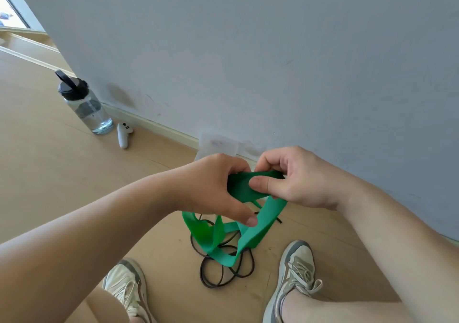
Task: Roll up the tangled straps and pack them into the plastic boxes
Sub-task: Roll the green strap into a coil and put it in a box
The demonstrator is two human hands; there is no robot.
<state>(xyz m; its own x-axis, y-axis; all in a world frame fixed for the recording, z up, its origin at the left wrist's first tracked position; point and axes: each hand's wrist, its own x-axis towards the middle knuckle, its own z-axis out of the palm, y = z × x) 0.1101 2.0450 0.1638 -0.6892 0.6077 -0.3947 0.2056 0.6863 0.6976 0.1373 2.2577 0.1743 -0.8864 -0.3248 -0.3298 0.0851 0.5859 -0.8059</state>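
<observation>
Hands first, from the head view: the left hand (213, 188) and the right hand (293, 181) are close together above the floor, both clamped on the upper end of the wide green elastic strap (263, 223). The right thumb pinches a fold of it, and the left fingers curl round it, with the left thumb on a lower band. The rest of the strap hangs in twisted loops down to the pale wooden floor (62, 173), where it lies across a thin dark cord (215, 286) coiled between two grey-and-cream sneakers (295, 273).

The main risk I judge is that rolling begins while the hanging part is twisted, so the roll comes out lumpy and springs open. Lifting could also drag the dark cord up with it, since the two overlap. What looks like a clear plastic box (216, 144) stands by the grey wall, just behind the hands. A slack roll may not fit or could unwind inside.
</observation>
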